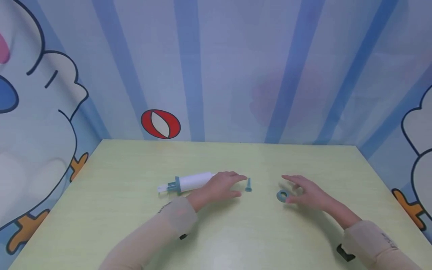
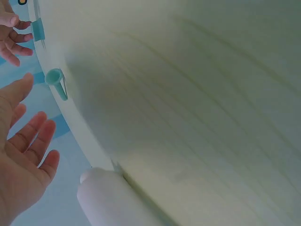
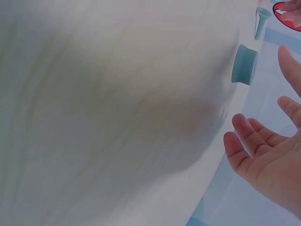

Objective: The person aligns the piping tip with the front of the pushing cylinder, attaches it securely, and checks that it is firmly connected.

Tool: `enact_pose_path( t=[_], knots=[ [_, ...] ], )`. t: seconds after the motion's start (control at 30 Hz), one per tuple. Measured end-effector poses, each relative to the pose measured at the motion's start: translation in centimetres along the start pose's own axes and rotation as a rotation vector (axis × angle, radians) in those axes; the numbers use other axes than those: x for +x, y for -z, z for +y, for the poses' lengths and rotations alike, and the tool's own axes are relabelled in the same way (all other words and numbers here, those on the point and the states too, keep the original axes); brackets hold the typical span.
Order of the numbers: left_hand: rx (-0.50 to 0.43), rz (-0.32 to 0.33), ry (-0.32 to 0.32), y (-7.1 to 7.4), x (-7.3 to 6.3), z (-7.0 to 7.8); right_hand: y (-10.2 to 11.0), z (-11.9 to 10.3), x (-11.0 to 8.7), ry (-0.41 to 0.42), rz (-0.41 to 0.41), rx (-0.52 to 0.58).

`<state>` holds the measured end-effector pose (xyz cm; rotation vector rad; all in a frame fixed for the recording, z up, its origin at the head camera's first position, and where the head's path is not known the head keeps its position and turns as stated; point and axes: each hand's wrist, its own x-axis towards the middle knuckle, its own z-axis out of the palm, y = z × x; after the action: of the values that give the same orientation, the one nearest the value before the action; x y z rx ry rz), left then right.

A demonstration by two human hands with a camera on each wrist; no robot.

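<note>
Sleeves nearest the camera: a pale left sleeve (image 1: 152,236) and a pale right sleeve (image 1: 374,243) come in from the bottom of the head view, each with a small black piece at the cuff.
Left hand: the left hand (image 1: 221,186) is released, fingers extended and thumb apart, holding nothing; it hovers above the counter (image 1: 216,240) and hides one end of the cylinder.
Right hand: the right hand (image 1: 308,193) is released too, fingers spread and slightly bent, grasping nothing; it hovers near the ring, with a gap between them in the right wrist view.
White cylinder: the white cylinder (image 1: 195,182) lies on the counter, partly behind the left hand, with a teal collar (image 1: 177,185) and a pale end piece (image 1: 162,188) at its left end.
Teal nozzle: the teal nozzle (image 1: 248,185) lies just beside the left hand's fingertips, wide end towards the person.
Teal ring: the teal ring (image 1: 282,195) lies flat, hole upward, between the nozzle and the right hand.
Backdrop: a blue striped wall (image 1: 233,75) bears a red-and-white oval (image 1: 161,124).
</note>
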<state>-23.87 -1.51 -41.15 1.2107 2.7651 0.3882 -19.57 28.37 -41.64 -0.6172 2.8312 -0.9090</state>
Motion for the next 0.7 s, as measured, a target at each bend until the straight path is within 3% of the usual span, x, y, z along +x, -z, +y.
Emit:
enact_pose_path(
  t=[0.37,0.7],
  knots=[
    [-0.171,-0.045,0.086,-0.5,1.4,0.8,0.4,-0.1,0.0,-0.100,-0.044,0.205],
    [-0.264,-0.002,0.068,-1.4,2.5,0.7,0.0,0.2,0.3,-0.171,-0.095,0.282]
  ],
)
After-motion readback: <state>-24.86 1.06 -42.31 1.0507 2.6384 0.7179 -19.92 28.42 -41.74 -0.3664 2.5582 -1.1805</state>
